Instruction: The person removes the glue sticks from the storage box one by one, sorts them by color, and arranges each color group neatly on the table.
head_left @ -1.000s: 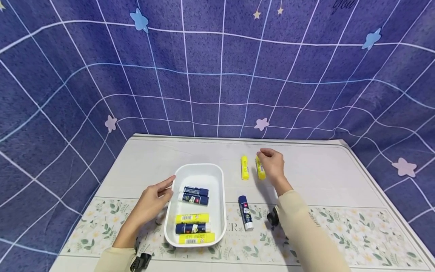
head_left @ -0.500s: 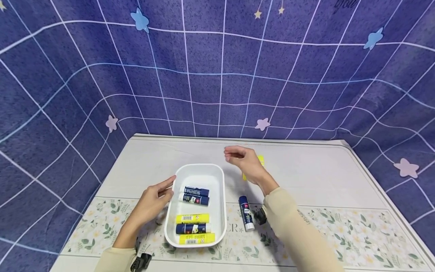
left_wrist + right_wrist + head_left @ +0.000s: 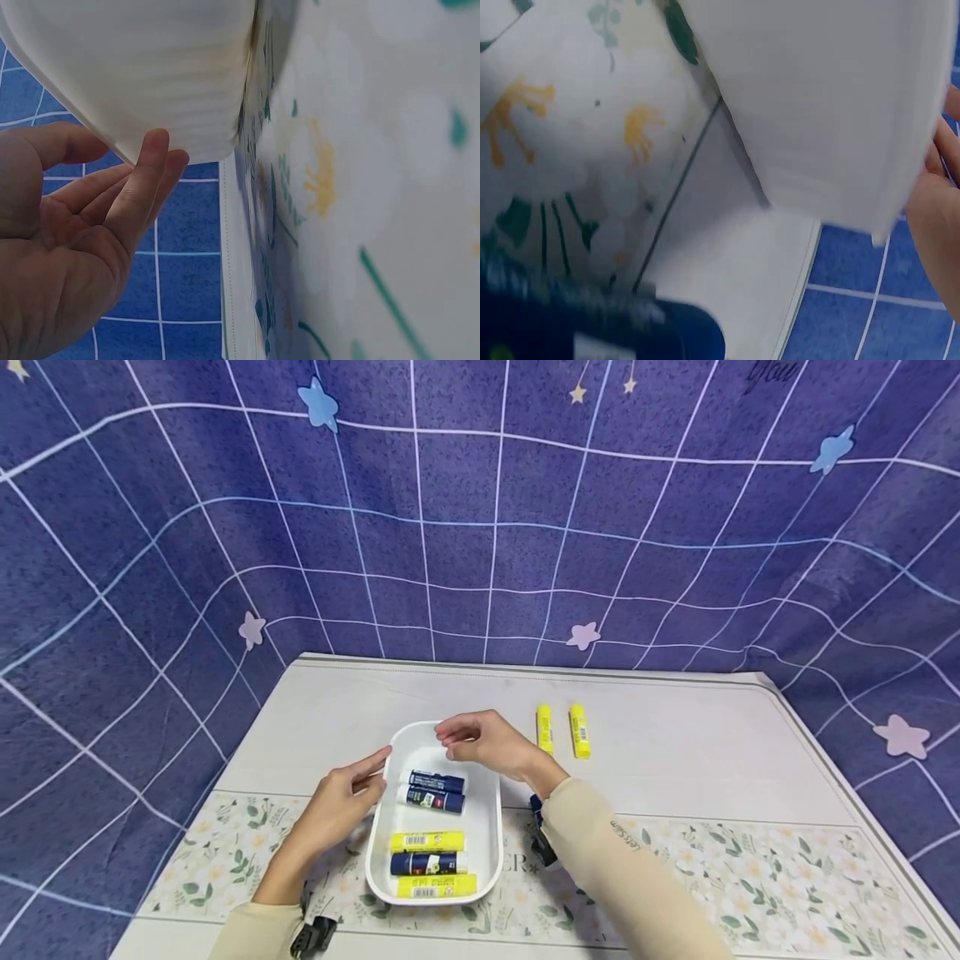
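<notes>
In the head view a white plastic tray [image 3: 495,860] holds several glue sticks. Two navy glue sticks [image 3: 431,798] lie towards its far half; nearer, a navy glue stick [image 3: 428,863] lies between two yellow ones [image 3: 437,886]. My left hand [image 3: 339,806] touches the tray's left side with its fingertips; in the left wrist view the fingers lie along the outer wall. Over the tray's far right corner hovers my right hand [image 3: 491,745], fingers loosely bent, with nothing visible in them. Only its edge shows beside the tray in the right wrist view.
Two yellow glue sticks [image 3: 581,731] lie side by side on the table right of the tray. Another navy glue stick [image 3: 536,808] is mostly hidden under my right sleeve. Behind the table hangs a blue gridded curtain [image 3: 480,543].
My right hand has left the right-hand yellow glue stick, which stays on the table, and has moved left to above the tray. My left hand keeps its place at the tray.
</notes>
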`<action>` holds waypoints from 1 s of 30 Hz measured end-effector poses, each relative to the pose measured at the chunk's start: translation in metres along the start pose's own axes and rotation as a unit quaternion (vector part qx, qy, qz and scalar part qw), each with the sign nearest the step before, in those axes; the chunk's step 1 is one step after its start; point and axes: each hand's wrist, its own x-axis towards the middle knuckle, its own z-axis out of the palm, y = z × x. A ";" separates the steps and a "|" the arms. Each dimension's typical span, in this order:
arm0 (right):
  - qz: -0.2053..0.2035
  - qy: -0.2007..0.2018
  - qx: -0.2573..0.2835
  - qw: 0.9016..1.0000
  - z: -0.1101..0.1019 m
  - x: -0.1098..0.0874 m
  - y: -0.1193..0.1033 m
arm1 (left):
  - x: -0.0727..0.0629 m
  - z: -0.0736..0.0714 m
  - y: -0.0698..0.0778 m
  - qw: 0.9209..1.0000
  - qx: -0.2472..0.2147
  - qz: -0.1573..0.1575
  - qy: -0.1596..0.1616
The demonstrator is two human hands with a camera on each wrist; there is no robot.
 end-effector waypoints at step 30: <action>0.082 -0.054 -0.243 0.965 0.035 0.020 0.002 | 0.001 0.000 0.001 1.000 -0.013 -0.005 -0.005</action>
